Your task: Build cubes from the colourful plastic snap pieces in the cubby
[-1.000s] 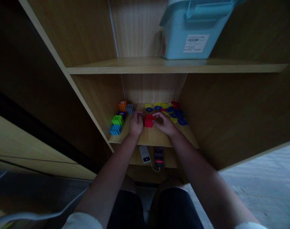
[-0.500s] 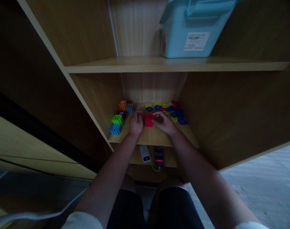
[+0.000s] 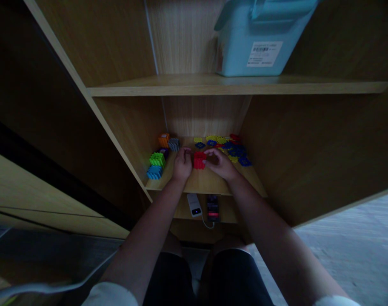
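Note:
A small stack of red interlocking plastic tiles (image 3: 199,160) stands on the middle shelf between my two hands. My right hand (image 3: 222,165) grips its right side, the thumb at the front and the index finger bent over the back corner. To the left of the stack, my left hand (image 3: 182,165) has its fingers loosely bent and stretched forward, and they look apart from the tiles. Behind my right hand lie scattered loose tiles in dark blue (image 3: 237,151), yellow (image 3: 220,140) and red (image 3: 235,138).
Along the left wall stand stacks in orange (image 3: 164,140), grey (image 3: 174,145), purple (image 3: 164,152), green (image 3: 157,160) and light blue (image 3: 155,172). A white power bank (image 3: 194,205) and a phone (image 3: 212,208) joined by a cable lie below. Overhead, a shelf (image 3: 194,90) bears a blue bin (image 3: 235,55).

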Demonstrator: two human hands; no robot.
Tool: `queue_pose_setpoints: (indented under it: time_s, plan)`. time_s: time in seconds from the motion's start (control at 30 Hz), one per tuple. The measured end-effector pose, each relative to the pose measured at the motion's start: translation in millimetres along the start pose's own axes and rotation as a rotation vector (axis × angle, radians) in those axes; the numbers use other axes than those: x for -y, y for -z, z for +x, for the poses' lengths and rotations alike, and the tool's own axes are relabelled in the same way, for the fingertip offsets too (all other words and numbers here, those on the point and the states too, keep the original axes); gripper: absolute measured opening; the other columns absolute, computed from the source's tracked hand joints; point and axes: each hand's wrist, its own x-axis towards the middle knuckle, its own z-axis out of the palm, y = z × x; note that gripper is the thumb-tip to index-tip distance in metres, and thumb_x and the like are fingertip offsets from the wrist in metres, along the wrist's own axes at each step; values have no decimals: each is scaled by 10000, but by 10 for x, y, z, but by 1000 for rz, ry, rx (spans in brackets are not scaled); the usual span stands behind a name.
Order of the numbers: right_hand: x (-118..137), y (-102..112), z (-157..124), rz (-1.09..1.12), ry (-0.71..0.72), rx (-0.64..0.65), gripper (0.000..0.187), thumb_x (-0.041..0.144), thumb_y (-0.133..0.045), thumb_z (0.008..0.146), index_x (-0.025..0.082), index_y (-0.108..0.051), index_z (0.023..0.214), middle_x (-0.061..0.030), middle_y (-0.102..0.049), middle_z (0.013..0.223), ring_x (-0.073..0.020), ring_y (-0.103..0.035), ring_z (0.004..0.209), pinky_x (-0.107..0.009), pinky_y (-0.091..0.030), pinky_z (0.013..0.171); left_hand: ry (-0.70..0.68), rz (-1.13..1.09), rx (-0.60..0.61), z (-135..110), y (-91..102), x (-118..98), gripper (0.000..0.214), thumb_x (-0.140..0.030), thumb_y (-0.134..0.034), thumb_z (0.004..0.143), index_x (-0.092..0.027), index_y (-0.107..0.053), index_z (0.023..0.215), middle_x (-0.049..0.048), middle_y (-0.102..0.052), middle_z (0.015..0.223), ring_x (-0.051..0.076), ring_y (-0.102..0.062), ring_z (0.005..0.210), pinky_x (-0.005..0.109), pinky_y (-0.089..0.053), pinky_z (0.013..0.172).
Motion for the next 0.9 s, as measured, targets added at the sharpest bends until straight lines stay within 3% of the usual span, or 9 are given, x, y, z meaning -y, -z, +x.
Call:
queue_pose_setpoints:
  time_s: [0.37,0.5,0.7,0.9]
  plan:
    - [17,7,-2,1,11,4,310,437,-758,914,280,-676,1168,-49,-737,1166,-245,-667,1084,-429,-533,998,-1,7,-3,-3,-4,7,179,-232,-439,1087,-239,-618,1089,68,-764,1059,241,-726,1063,385,-542,999]
    - [-6,25,7,-48,30,-39,263,484,-672,984,284,-674,1155,-57,-735,1167,-243,-672,1089,-422,-542,1005,-4,3,4,-7,-7,20,189,-263,-429,1102,-244,-618,1100,70,-760,1064,244,-725,1065,382,-538,990]
    - [-29,60,52,-385,-29,-190,301,427,-489,1072,228,-713,1098,-121,-743,1146,-282,-670,1113,-446,-513,1059,1,4,-13,2,-15,46,186,-240,-434,1089,-241,-619,1098,68,-762,1059,239,-725,1060,380,-541,992]
    - [-239,266,348,-819,-322,-202,405,364,-452,1048,127,-733,1218,-249,-669,1358,-395,-600,1238,-542,-516,1016,10,-14,-10,9,-13,36,183,-230,-431,1075,-238,-614,1079,70,-753,1049,239,-720,1042,387,-541,984]
